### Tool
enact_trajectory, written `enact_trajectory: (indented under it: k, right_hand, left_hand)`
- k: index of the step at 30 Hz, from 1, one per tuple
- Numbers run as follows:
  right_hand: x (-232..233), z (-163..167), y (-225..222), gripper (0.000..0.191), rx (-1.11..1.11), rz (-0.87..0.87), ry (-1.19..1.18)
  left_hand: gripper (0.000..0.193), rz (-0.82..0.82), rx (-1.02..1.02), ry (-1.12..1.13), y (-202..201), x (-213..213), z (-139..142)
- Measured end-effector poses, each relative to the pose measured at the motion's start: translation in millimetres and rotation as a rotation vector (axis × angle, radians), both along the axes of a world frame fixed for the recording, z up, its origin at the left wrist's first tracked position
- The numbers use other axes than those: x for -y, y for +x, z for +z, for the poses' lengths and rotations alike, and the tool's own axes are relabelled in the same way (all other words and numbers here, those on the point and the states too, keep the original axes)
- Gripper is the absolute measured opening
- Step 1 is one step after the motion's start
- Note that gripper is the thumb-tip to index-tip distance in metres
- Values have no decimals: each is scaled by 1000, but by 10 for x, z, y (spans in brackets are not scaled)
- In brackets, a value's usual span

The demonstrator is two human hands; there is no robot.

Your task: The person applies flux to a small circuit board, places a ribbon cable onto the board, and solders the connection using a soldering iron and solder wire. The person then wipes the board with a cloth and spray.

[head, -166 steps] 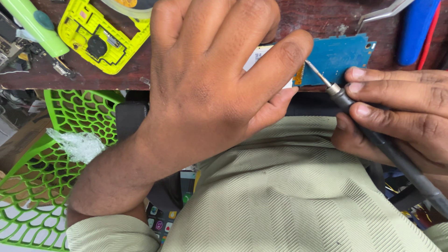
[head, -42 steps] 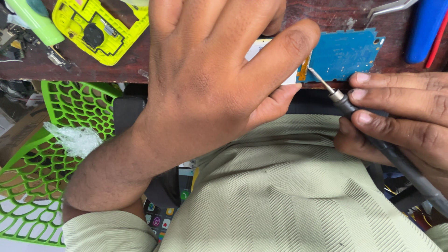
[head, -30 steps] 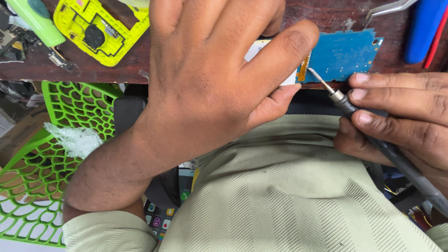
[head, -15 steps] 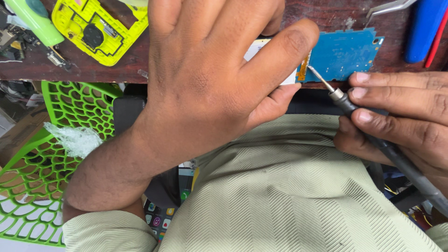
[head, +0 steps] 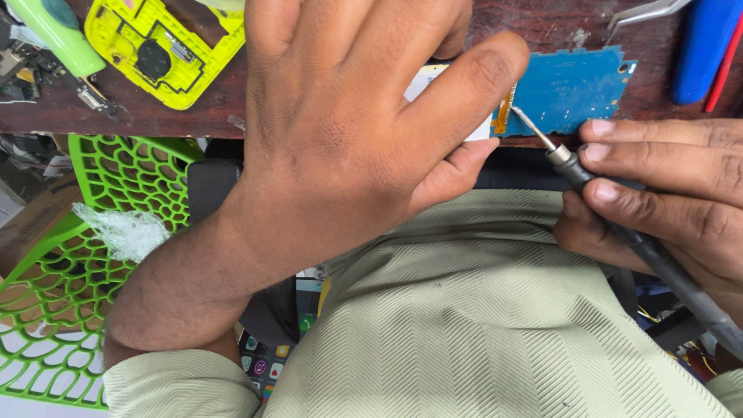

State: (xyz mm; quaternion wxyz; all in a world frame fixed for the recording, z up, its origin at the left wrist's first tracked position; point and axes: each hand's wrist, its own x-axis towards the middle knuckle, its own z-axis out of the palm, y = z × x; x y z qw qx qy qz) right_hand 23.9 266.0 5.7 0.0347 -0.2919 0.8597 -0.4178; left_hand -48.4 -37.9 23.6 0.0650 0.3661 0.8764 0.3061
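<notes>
Dark wooden bench carries a blue circuit board, yellow casing, perhaps tweezers.

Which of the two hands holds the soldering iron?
The right hand grips the soldering iron; the left hand lies flat, pressing down on the blue circuit board.

Barely anything moved, just small shifts

The iron tip, which sat a bit off the board 5.5 s ago, has crept in and now touches its orange strip at the left edge. The right hand followed it toward the board. The yellow shell, left of the board, slid a little left and up in view since then.
</notes>
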Motion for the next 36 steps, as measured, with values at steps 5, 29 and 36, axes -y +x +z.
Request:
enact_trajectory:
  k: [5,29,36]
  right_hand:
    - [-8,-50,-8,46,-17,18,-33]
    - [48,36,-67,45,-20,20,7]
    - [82,98,-88,41,8,9,6]
  left_hand:
    - [46,-3,-11,0,-7,-6,-3]
    - [46,-9,-21,32,-19,-2,-21]
    - [46,-5,-17,28,-23,-16,-17]
